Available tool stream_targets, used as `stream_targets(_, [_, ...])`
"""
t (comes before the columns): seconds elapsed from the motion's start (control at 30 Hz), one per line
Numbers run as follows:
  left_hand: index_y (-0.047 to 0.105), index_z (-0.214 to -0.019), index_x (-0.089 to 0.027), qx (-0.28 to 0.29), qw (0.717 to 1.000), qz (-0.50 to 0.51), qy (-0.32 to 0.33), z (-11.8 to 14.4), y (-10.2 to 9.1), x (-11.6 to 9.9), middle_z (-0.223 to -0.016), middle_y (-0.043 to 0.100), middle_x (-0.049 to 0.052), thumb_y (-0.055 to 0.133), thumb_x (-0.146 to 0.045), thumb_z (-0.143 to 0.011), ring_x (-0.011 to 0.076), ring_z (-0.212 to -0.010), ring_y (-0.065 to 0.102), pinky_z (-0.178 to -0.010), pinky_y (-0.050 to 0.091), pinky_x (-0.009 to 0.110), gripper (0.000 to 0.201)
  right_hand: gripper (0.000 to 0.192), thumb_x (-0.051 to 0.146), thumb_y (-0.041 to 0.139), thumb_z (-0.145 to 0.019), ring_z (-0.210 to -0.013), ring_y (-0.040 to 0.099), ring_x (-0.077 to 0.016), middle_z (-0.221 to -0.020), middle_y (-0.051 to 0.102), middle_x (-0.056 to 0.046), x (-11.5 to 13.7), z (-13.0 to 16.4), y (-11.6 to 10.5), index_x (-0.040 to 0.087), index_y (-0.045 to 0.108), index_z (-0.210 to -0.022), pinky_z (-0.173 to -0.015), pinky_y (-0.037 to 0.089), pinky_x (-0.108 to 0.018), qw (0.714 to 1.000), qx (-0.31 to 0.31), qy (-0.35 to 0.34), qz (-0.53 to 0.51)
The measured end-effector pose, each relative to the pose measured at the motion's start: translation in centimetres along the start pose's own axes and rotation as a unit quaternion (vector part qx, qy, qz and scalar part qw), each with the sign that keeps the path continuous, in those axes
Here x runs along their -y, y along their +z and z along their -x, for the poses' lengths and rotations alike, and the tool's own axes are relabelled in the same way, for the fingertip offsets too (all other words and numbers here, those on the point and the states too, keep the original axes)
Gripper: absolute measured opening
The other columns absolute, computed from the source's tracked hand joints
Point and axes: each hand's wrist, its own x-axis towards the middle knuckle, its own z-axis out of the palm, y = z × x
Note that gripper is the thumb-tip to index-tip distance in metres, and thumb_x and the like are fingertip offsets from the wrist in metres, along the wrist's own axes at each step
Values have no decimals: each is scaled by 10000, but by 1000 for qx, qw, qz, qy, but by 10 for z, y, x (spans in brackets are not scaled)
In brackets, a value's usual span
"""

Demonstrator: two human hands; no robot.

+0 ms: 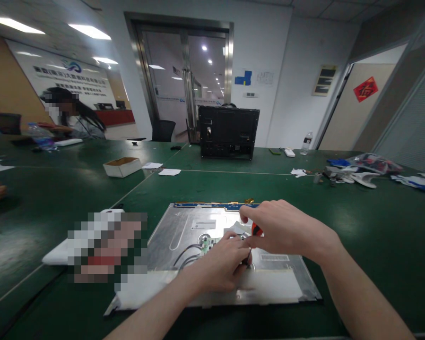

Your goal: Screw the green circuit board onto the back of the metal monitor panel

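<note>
So the flat silver metal back of a display panel (198,226) lies face down on the green table (357,236), with a blue strip along its far edge, a small green circuit board (207,244) and black wires near the middle. Right hand (283,229) is curled tight around a screwdriver with an orange-red handle (256,230), held upright. Left hand (221,262) rests on the panel, fingers pinched by the tip. Black monitor casing (228,131) stands further back.

Across the green desk (357,226) we see a black monitor casing (228,131) standing upright, a small white box (122,166) to its left, a water bottle (306,143) near the wall, and a person (72,115) seated far left.
</note>
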Motion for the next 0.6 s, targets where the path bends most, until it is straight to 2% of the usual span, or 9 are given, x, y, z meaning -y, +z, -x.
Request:
stream_targets(0.13, [573,-817,-195,0,1000,-3,0,0,-1,-1,-881,620,22,557,-73,-696,213,-906,544,-903,343,363,173,179,361,492,-895,-668,635,-207,-751,683,-33,3,-2,1,210,586,-911,-498,276,-269,1000,-8,13,20])
stream_targets(0.27, [555,-794,-190,0,1000,-8,-3,0,1,0,-880,619,18,545,-79,-711,198,-870,554,-911,334,373,139,184,293,518,-853,-676,622,-191,-815,685,-35,0,0,0,206,551,-1011,-512,277,-263,1000,-7,-15,-9])
stream_targets(0.4, [564,-815,-195,-5,1000,-3,0,0,3,1,-906,619,16,546,-89,-728,203,-908,554,-938,316,385,139,301,255,576,-797,-736,623,-189,-903,688,-33,-3,0,0,223,515,-1091,-544,308,-259,998,9,-41,-49])
stream_targets(0.5, [566,-806,-192,-8,1000,-5,-6,0,2,0,-904,620,24,548,-93,-726,211,-903,553,-923,327,385,129,296,364,586,-822,-731,627,-203,-841,692,-33,-2,-1,0,223,538,-1078,-540,312,-262,999,2,-12,-38])
stream_targets(0.6, [560,-796,-190,-9,1000,-11,-6,0,0,-1,-882,619,28,552,-107,-726,221,-909,547,-894,344,375,109,209,388,508,-887,-690,629,-200,-770,686,-37,0,-3,1,216,589,-975,-527,309,-264,1000,0,23,-2])
